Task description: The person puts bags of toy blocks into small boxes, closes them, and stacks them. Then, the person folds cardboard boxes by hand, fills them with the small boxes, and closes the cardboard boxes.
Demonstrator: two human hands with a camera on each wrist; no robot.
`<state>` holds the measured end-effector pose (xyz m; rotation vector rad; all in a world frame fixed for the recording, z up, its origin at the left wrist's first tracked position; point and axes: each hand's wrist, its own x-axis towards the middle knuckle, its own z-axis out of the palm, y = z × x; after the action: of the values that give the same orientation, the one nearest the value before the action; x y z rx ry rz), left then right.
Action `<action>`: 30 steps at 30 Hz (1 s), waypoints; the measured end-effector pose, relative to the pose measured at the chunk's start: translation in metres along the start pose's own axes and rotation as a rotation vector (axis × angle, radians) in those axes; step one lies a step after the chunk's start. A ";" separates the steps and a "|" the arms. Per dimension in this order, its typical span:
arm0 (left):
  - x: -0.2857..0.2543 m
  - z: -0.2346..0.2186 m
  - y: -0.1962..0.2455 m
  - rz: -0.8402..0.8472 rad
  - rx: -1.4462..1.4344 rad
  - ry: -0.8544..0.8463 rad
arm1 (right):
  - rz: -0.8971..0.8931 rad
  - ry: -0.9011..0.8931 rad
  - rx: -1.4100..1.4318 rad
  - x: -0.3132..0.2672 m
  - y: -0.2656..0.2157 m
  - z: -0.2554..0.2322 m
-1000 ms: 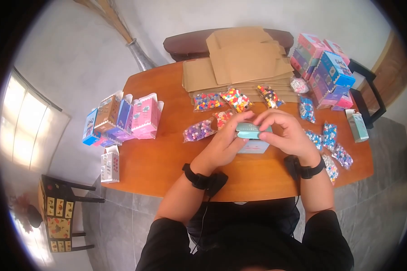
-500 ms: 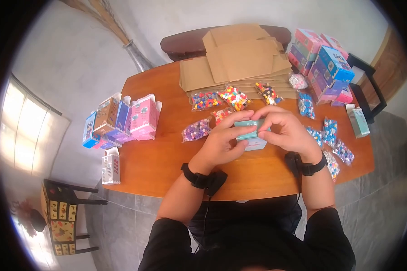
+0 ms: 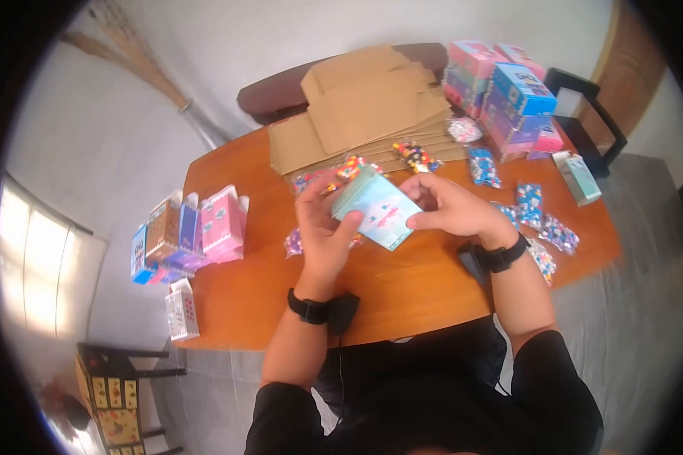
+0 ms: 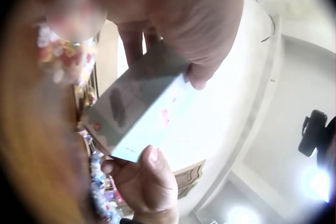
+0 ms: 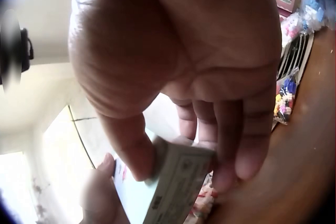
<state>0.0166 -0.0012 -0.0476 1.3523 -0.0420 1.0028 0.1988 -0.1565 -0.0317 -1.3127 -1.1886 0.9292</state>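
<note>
The left hand (image 3: 322, 227) and right hand (image 3: 449, 206) each pinch an end of the small pale-teal cardboard box (image 3: 377, 208), lifted above the orange wooden desk (image 3: 402, 284) mid-front edge — a loose grip could drop it onto the bead bags (image 3: 542, 227).

Table (image 3: 402, 292) seen from overhead by head view; both wrist views aimed upward at close range. Pale box (image 3: 377, 206) (image 4: 142, 113) (image 5: 176, 182) shared by all.
</note>
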 end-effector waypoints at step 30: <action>-0.011 -0.007 -0.020 -0.223 0.210 -0.136 | 0.083 1.273 0.355 -0.115 0.006 -0.259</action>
<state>0.0188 0.0005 -0.0717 1.5779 0.1126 0.7416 0.4293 -0.3211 -0.0215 -1.2812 0.0232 0.1831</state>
